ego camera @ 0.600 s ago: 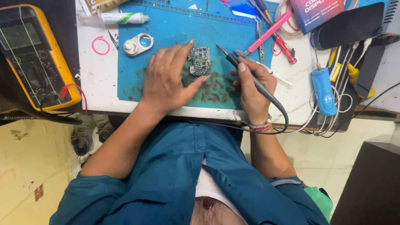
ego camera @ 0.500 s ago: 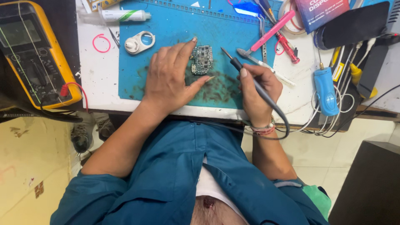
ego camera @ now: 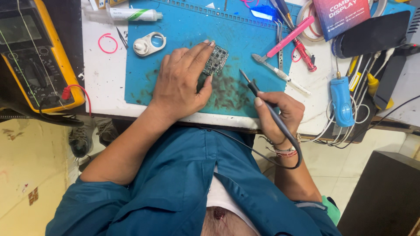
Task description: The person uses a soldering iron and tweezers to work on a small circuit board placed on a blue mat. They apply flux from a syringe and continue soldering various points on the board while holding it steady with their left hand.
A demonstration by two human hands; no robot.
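Left hand [ego camera: 181, 83] lay palm-down, fingers spread, pinning the small circuit board [ego camera: 216, 60] to the blue mat [ego camera: 183, 30]. Right hand [ego camera: 278, 114] gripped soldering iron [ego camera: 262, 102] pen-style, tip raised just beside the board.

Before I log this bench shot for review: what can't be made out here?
Head view only:
- Small circuit board: near edge covered by the left hand; parts too small.
- Soldering iron: grip hidden in the right hand.
- Yellow multimeter: cut off by the left and top edges.
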